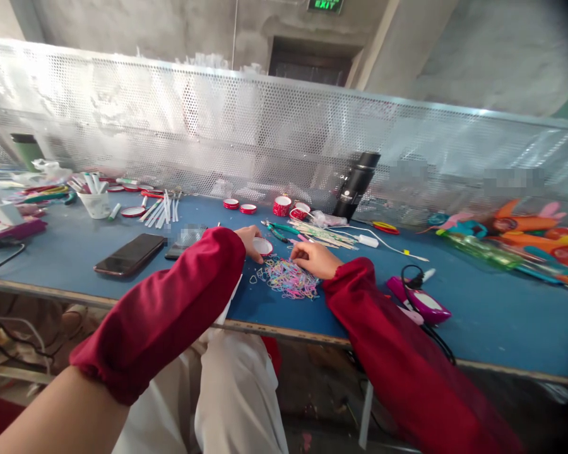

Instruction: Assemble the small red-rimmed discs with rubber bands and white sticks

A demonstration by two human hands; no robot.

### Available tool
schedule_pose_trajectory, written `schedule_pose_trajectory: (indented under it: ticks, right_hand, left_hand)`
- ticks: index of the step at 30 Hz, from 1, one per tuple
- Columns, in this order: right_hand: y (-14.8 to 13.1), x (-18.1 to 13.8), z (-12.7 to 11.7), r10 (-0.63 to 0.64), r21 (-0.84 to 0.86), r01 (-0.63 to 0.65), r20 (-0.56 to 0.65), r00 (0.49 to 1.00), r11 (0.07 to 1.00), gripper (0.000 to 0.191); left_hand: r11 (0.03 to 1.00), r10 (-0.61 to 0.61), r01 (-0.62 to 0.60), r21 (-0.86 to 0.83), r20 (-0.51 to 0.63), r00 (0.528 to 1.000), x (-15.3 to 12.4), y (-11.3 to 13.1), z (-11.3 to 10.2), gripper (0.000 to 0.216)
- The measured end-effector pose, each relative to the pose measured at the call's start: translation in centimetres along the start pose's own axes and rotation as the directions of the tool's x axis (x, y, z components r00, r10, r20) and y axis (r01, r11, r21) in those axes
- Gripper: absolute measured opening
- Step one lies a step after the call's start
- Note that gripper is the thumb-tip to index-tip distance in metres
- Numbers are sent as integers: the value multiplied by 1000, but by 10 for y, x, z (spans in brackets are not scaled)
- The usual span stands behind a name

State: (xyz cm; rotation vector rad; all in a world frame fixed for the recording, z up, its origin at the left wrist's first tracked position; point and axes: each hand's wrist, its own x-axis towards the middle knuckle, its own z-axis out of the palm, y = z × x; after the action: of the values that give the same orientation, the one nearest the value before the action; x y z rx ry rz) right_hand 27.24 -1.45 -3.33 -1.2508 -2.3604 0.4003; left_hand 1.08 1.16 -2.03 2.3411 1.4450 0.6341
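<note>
Left hand [250, 243]: fingers part-curled, gripping the edge of a shallow round container [263, 246], white inside. Right hand [310, 257]: fingers drawn together over a tangled heap of thin, pastel looped bands [293, 281]; whether they pinch one cannot be told. Smooth blue surface [492, 302] beneath; perforated metal screen [170, 120] behind.

The sleeves [170, 309] look matt cloth, the perforated partition [284, 126] shiny metal, the phone [131, 254] smooth and glossy.

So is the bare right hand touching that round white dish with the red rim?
Apart: the head view shows blue tabletop between the bare right hand and the red-rimmed round white dish.
</note>
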Motion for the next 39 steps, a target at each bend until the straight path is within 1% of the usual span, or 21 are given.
schedule_pose_trajectory:
  ticks: [3, 6, 10, 18, 20, 22, 23, 24, 26, 27, 28, 30, 32, 34, 35, 37, 39]
  right_hand:
    - [-2, -1, -1, 19, 64, -18, -16, 1000, 998, 10]
    - [-4, -2, -3, 33, 78, -34, 16, 999, 996, 13]
    - [-9, -3, -5, 30, 74, -31, 22, 999, 997, 18]
    - [-15, -4, -7, 9, 86, -9, 1, 1000, 996, 25]
    - [-17, -5, -8, -6, 66, 7, -11, 1000, 998, 32]
    - [-20, -7, -10, -56, 50, 56, 0, 998, 997, 37]
    - [-20, -7, -11, -99, 41, 97, 29, 995, 994, 44]
    - [-21, -8, -11, -147, 32, 145, 75, 986, 989, 55]
    - [-22, -9, -11, -238, 21, 239, 186, 953, 971, 76]
    - [-22, -9, -11, -273, 23, 275, 231, 934, 961, 80]
    - [-23, -9, -10, -299, 36, 301, 261, 918, 953, 77]
    - [-23, -8, -8, -319, 85, 307, 273, 908, 948, 57]
    - [-23, -7, -7, -273, 139, 244, 252, 928, 960, 39]
    - [-23, -7, -7, -208, 162, 176, 207, 956, 971, 31]
    - [-22, -6, -8, -202, 160, 175, 173, 964, 971, 29]
    - [-23, -7, -11, -266, 149, 249, 106, 958, 957, 25]
    - [-27, -7, -13, -344, 132, 333, 70, 936, 933, 22]
  left_hand:
    - [995, -53, 47, 86, 76, 996, -3, 6, -3, 79]
    - [988, -88, 69, 141, 134, 987, -6, 12, -7, 84]
    - [983, -106, 82, 164, 144, 984, -9, 16, -10, 85]
    - [984, -93, 69, 164, 146, 985, -5, 11, -6, 84]
    - [985, -91, 68, 159, 142, 986, -4, 10, -6, 84]
    - [985, -97, 75, 154, 139, 986, -4, 10, -6, 85]
    - [985, -101, 80, 153, 134, 986, -4, 10, -6, 85]
    - [985, -106, 86, 151, 130, 986, -4, 10, -6, 86]
    - [984, -111, 92, 150, 124, 986, -5, 10, -6, 86]
    - [984, -113, 94, 150, 124, 986, -5, 10, -5, 86]
    - [984, -114, 95, 151, 125, 986, -5, 10, -5, 86]
    - [983, -115, 94, 156, 129, 985, -6, 11, -5, 85]
    - [982, -114, 92, 162, 132, 985, -5, 10, -5, 85]
    - [982, -111, 89, 164, 130, 985, -5, 9, -5, 85]
    - [983, -110, 88, 164, 127, 986, -4, 8, -6, 85]
    - [983, -110, 92, 160, 107, 988, -3, 7, -6, 85]
    - [982, -123, 110, 152, 81, 989, -3, 5, -7, 84]
